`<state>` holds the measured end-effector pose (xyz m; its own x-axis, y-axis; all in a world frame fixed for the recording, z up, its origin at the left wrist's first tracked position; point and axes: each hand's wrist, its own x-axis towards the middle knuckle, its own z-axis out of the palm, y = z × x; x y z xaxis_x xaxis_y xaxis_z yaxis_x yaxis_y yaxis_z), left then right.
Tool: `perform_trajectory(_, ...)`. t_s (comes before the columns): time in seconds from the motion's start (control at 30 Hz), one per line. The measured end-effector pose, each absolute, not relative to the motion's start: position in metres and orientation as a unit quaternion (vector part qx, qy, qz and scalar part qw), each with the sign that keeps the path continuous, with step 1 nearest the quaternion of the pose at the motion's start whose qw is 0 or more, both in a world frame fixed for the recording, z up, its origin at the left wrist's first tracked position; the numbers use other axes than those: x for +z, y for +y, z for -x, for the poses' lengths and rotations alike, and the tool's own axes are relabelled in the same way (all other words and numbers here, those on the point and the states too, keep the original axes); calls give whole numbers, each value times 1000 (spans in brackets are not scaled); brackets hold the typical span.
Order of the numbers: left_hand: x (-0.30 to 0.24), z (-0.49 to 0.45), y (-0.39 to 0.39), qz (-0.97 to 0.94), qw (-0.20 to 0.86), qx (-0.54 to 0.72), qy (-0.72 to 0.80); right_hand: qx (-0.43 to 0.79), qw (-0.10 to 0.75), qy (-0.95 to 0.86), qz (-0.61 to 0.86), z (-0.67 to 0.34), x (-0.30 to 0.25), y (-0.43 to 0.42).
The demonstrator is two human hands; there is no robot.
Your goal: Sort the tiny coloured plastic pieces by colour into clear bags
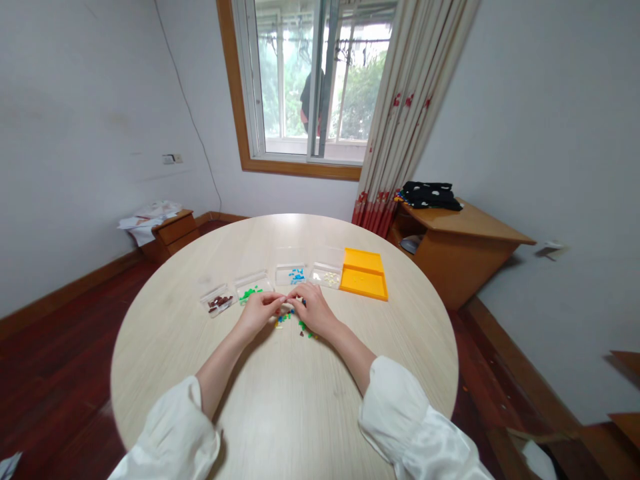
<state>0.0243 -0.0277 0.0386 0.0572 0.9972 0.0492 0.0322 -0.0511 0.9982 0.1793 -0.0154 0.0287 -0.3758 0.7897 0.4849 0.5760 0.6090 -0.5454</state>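
My left hand [261,312] and my right hand [313,309] meet fingertip to fingertip over the middle of the table, both closed in a pinch. Whatever sits between the fingers is too small to make out. Beneath and beside them lie small loose coloured pieces [302,325], mostly green, blue and yellow. Behind my left hand is a clear box with green pieces [249,293]. Farther left, another clear box contains brown pieces [220,303]. Beyond my right hand stand clear boxes with blue pieces [298,275] and pale yellow pieces [330,279].
An open orange case [364,283] lies right of the clear boxes on the round table [280,407]. A wooden cabinet [450,247] with black cloth [431,195] on top stands at the right. A small cabinet [175,230] with papers is at the left, below the window's side.
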Motion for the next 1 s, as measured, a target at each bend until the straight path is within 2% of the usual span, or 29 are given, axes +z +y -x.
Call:
perform_trajectory(0.27,39,-27,-30,-502,527,507,463,142,399,-811,403,-179,23,-11)
perform_trajectory(0.4,37,-23,-25,-469,499,548,480,132,415,-802,409,-187,28,-7)
perform_trajectory(0.47,36,-17,-20,-448,455,582,504,129,396,-801,430,-195,30,-5)
perform_trajectory(0.6,39,3,-11,-423,344,635,547,118,307,-827,456,-206,30,-4)
perform_trajectory(0.77,44,31,-9,-454,165,611,627,120,242,-847,457,-206,27,-6)
perform_trajectory(1.0,48,58,-13,-473,21,498,726,112,287,-833,459,-201,27,-9)
